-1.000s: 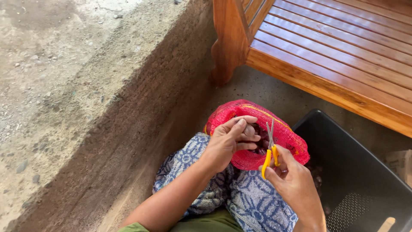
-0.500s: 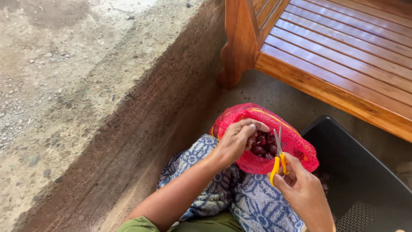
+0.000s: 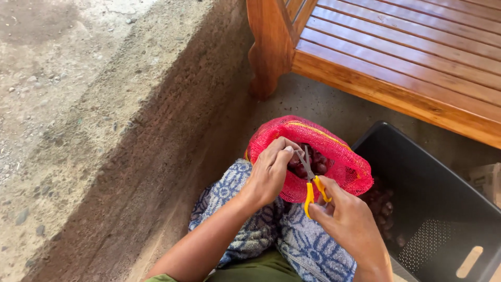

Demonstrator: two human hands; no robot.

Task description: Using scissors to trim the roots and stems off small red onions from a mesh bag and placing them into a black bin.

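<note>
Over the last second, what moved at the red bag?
The left hand shifted its fingers at the bag's mouth; the scissors in the right hand swung slightly, blades into the opening. The red mesh bag stays on the lap, and the black crate alongside.

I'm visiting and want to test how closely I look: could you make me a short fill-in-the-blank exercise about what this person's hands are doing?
1. The right hand holds small scissors with ____ handles.
2. The left hand reaches into a ____ mesh bag of small dark bulbs.
3. Right of the bag stands a ____ plastic crate.
4. The bag rests on a blue-and-white patterned ____ over the lap.

Missing words: yellow; red; black; cloth
</note>
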